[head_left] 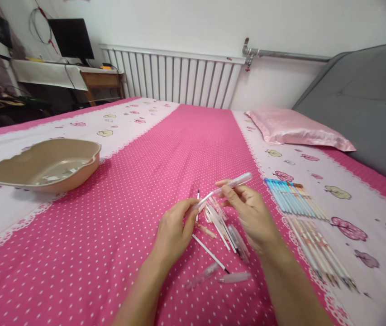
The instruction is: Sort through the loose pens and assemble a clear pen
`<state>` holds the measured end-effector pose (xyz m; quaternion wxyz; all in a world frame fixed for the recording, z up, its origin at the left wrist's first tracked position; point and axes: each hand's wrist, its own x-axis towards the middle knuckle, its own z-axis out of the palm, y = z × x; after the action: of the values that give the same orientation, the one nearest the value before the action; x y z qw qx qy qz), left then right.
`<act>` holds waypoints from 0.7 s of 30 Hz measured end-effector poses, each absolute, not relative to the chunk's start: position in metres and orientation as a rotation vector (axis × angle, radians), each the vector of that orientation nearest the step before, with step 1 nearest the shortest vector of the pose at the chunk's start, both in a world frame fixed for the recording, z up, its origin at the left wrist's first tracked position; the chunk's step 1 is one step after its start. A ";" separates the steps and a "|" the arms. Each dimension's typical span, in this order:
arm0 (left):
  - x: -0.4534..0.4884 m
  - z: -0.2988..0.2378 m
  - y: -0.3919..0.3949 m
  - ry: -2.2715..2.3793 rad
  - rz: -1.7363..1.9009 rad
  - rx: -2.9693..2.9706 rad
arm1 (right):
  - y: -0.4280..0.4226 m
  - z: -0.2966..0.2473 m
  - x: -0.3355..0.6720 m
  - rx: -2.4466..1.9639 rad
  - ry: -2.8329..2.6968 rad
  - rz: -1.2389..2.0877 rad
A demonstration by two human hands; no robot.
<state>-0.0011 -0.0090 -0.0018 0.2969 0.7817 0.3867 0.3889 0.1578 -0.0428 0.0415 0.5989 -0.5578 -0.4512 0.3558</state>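
Two rows of pens (293,198) lie just past three o'clock from our hands, seemingly done; loose parts (219,222) near five o'clock look left to do. Our left hand (176,224), mostly closed, pinches a white refill (207,198); our right hand (247,210), half curled, pinches a clear barrel (242,179) pointing to two o'clock. Whether these two join, we can't quite tell.

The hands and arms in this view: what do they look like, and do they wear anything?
The left hand and right hand are ordinary human hands, without gloves; no ring, watch or bracelet shows. The left forearm and right forearm are bare, with no sleeves, cables or markings visible.
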 end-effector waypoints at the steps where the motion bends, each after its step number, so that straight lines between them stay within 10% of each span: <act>1: -0.001 -0.002 -0.009 1.025 1.037 2.085 | -0.043 0.042 0.158 -1.303 -1.053 0.835; 21: -0.001 0.003 -0.013 0.959 1.061 2.091 | -0.041 0.033 0.155 -1.301 -1.204 0.979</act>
<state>-0.0007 -0.0133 0.0031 0.2996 0.7876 0.3611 0.3995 0.1548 -0.0412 0.0334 0.5296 -0.5450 -0.5043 0.4102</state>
